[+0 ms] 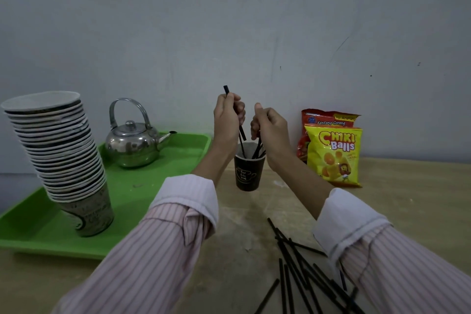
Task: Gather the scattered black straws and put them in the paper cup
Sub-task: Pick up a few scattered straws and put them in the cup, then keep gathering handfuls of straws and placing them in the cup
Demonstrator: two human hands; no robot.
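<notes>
A dark paper cup stands upright on the wooden table, with several black straws leaning inside it. Above its rim, my left hand is closed around a black straw whose top sticks up past the fingers and whose lower end reaches into the cup. My right hand hovers just right of it, fingers curled on black straws that point down into the cup. A scattered pile of black straws lies on the table near my right sleeve.
A green tray on the left carries a tall leaning stack of paper cups and a steel kettle. Two snack bags lean against the wall right of the cup. The wall is close behind.
</notes>
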